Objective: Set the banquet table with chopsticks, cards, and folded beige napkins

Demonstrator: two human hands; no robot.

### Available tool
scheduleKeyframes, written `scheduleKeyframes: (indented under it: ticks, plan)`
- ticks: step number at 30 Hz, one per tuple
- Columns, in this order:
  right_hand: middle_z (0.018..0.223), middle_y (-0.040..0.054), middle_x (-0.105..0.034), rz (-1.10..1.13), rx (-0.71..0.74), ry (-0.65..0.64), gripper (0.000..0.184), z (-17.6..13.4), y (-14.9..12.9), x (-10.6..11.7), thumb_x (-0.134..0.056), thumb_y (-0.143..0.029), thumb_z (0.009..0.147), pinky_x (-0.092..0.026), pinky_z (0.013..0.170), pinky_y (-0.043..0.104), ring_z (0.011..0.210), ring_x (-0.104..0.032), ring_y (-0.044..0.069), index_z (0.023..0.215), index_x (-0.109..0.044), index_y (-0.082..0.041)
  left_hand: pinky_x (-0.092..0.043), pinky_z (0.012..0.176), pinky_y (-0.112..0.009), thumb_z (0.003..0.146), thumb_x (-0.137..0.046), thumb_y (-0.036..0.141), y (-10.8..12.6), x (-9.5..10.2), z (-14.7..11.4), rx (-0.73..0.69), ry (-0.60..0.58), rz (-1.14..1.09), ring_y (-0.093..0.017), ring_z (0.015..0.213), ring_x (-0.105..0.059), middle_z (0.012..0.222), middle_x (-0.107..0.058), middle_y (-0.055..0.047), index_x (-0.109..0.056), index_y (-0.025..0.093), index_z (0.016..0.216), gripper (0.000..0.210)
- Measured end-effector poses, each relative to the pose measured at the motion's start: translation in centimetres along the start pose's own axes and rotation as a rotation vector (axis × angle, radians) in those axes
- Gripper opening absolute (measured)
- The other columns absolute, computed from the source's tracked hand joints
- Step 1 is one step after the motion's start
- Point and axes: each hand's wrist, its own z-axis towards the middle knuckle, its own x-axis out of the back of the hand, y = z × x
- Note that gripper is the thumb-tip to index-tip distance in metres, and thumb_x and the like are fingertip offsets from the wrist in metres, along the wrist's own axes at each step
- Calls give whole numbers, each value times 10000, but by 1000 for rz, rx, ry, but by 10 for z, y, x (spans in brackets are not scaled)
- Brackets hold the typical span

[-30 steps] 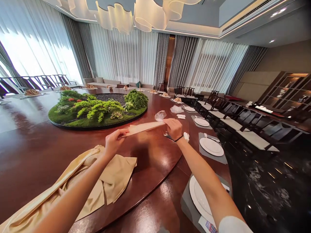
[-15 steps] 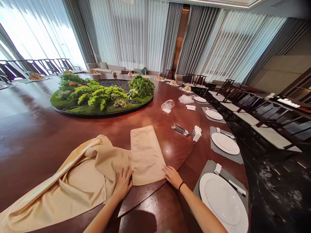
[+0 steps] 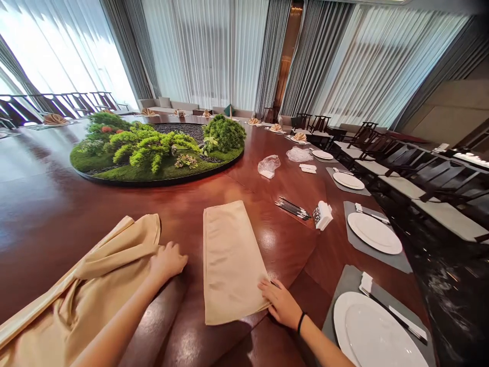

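Observation:
A folded beige cloth napkin (image 3: 231,260) lies as a long rectangle on the dark red wooden table in front of me. My right hand (image 3: 281,302), with a black band at its wrist, has its fingers over the near right corner and the thumb at the edge, closed on it. To the left, a heap of loose, crumpled beige cloth (image 3: 110,270) spreads toward the lower left. My left hand (image 3: 168,261) is curled closed at the heap's right edge, apart from the folded napkin. Its fingertips are partly hidden.
A round miniature garden (image 3: 160,148) fills the table's middle. Black-and-white sticks (image 3: 293,208), a napkin holder (image 3: 322,215) and a clear plastic bag (image 3: 269,166) lie to the right. White plates (image 3: 376,326) on grey mats line the right edge; chairs (image 3: 443,206) stand beyond.
My left hand has moved left, away from the folded napkin, and the loose cloth has shifted left with it. The napkin sits slightly nearer, with my right hand still at its corner.

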Motion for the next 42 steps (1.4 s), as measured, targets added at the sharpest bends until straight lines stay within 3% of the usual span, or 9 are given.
scheduleKeyframes:
  ticks: [2, 7, 12, 19, 24, 27, 29, 34, 42]
  plan:
    - [1347, 113, -556, 20, 11, -27, 460, 5, -4, 2, -476, -111, 742, -294, 1136, 488, 1320, -449, 229, 1183, -585, -187, -408, 937, -477, 801, -417, 353, 48, -3, 42, -97, 27, -163, -328, 1062, -555, 1085, -613, -171, -651, 158, 921, 328]
    - [1358, 112, -546, 37, 35, -26, 424, 8, 1, -5, -493, -157, 739, -309, 1130, 487, 1284, -492, 243, 1150, -585, -208, -430, 845, -505, 845, -384, 446, 107, -40, 126, 145, 62, -245, -386, 1083, -521, 1183, -543, -244, -575, 117, 1135, 479]
    - [1351, 66, -555, 3, 107, -16, 385, 4, 12, -12, -501, -269, 839, -368, 1103, 481, 1283, -491, 249, 1220, -560, -279, -405, 865, -562, 832, -435, 475, 112, -63, 166, 301, 119, -286, -418, 1185, -439, 1266, -479, -221, -597, 195, 1081, 408]
    - [1281, 27, -612, 44, 136, 2, 475, 6, 4, 7, -467, -209, 906, -399, 1097, 470, 1251, -525, 220, 1354, -477, -365, -461, 834, -462, 857, -446, 373, 85, -53, 173, 247, 110, -341, -351, 1042, -567, 1160, -562, -209, -563, 122, 1103, 370]
    - [1334, 64, -571, 9, 105, -31, 496, 3, -1, 5, -436, -165, 915, -340, 1125, 485, 1298, -477, 219, 1394, -447, -291, -406, 951, -501, 871, -465, 353, 106, -57, 103, -41, 425, -176, -383, 1258, -406, 1393, -382, -256, -343, 66, 1369, 588]
    - [1439, 78, -461, 9, 50, -103, 592, 5, 1, 6, -477, -141, 843, -249, 1150, 525, 1381, -354, 249, 1419, -420, -268, -349, 1058, -457, 910, -427, 356, 113, -78, 18, -665, 200, -112, -304, 1316, -382, 1418, -432, -156, -458, 188, 1337, 460]
    - [1492, 85, -382, 25, 30, -157, 668, 6, 3, 11, -497, -130, 785, -201, 1157, 529, 1414, -285, 258, 1435, -400, -253, -291, 1109, -467, 918, -425, 401, 109, -92, -44, -900, 130, -53, -301, 1385, -297, 1489, -379, -123, -393, 196, 1413, 537]
    - [1450, 75, -451, 87, 51, -207, 550, 13, -2, 30, -502, -220, 825, -147, 1164, 504, 1358, -387, 234, 1373, -483, -261, -133, 1158, -508, 915, -390, 525, 89, -102, -149, -962, 149, 136, -311, 1447, -150, 1581, -198, -117, -177, 162, 1514, 732]
    - [1560, 59, -241, -22, 72, -191, 598, 130, 0, -21, -373, -420, 966, -145, 1166, 476, 1443, -194, 205, 1512, -207, -244, -104, 1167, -495, 910, -439, 425, 86, -96, -167, -984, 306, 215, -266, 1429, -237, 1562, -273, -56, -258, 274, 1494, 629]
